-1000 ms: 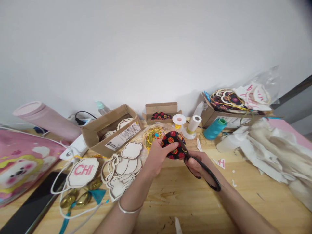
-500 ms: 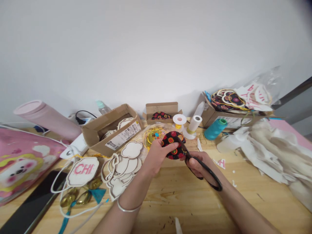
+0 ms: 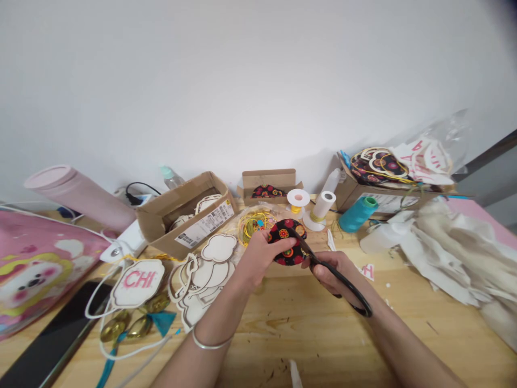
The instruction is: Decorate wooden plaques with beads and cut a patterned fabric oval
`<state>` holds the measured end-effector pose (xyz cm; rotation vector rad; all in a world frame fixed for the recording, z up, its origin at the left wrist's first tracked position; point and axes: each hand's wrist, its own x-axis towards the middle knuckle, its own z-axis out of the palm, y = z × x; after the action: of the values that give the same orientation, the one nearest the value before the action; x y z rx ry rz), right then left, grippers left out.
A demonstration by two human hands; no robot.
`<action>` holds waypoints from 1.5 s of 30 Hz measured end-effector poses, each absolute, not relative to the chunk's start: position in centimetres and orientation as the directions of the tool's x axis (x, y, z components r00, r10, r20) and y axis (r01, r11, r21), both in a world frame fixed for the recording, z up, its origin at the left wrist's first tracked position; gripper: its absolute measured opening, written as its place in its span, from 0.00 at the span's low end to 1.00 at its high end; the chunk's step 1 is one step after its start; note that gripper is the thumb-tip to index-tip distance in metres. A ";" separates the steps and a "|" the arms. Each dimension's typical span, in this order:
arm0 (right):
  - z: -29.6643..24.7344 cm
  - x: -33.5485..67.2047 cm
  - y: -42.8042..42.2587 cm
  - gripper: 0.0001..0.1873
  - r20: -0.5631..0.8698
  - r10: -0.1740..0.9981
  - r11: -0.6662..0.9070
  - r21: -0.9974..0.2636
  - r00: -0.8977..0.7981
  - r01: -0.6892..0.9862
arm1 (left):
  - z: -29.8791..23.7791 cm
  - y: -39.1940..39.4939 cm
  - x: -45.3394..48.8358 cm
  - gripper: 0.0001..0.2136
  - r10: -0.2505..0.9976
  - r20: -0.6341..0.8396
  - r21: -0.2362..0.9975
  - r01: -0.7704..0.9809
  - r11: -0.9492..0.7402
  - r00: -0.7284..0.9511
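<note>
My left hand (image 3: 258, 258) pinches a round piece of black fabric (image 3: 286, 242) printed with red and orange flowers, held just above the wooden table (image 3: 307, 334). My right hand (image 3: 329, 269) grips black scissors (image 3: 335, 277), fingers through the handles. The blades reach up into the right side of the fabric piece. A silver bangle (image 3: 208, 342) sits on my left wrist.
Wooden cloud-shaped cutouts (image 3: 205, 275) and a "CHI" tag (image 3: 137, 280) lie at left. Cardboard boxes (image 3: 183, 213) (image 3: 269, 186) (image 3: 371, 188) line the back, with thread spools (image 3: 319, 207) and a teal cone (image 3: 357, 213). White stuffing (image 3: 452, 248) is piled at right, a pink bag (image 3: 36, 269) and phone (image 3: 52, 339) at left.
Both hands stay nearly in place. The scissors have shifted slightly right and lower, and the fabric piece has turned a little in my left hand.
</note>
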<state>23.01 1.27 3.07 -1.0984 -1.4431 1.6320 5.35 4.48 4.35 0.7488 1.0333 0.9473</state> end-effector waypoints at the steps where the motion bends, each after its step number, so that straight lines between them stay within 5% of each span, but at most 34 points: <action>1: 3.2 23.0 1.3 0.27 -0.157 0.900 -0.151 -0.987 -0.407 0.048 | 4.4 4.5 5.3 0.11 0.907 -0.366 0.866 -0.281 0.413 0.207; 11: 3.4 22.9 1.4 0.26 -0.151 0.901 -0.141 -0.989 -0.406 0.055 | 4.7 4.6 5.0 0.13 0.894 -0.365 0.861 -0.271 0.431 0.260; 22: 1.9 21.0 0.3 0.33 -0.262 0.931 -0.299 -0.947 -0.254 -0.120 | 3.2 2.7 5.4 0.11 0.888 -0.385 0.604 -0.660 0.447 0.250; 36: 1.6 20.8 0.1 0.28 -0.165 0.950 -0.195 -0.977 -0.264 -0.091 | 5.3 1.7 8.5 0.10 0.933 -0.351 0.783 -0.572 0.244 -0.083; 45: 1.7 21.4 0.2 0.35 -0.140 0.904 -0.177 -0.983 -0.403 -0.054 | 4.1 2.6 6.9 0.09 0.958 -0.278 0.881 -0.417 0.225 -0.070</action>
<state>21.40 0.16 1.73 -1.0381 -1.3510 1.6748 6.85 2.64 4.09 0.6520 1.0975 1.2738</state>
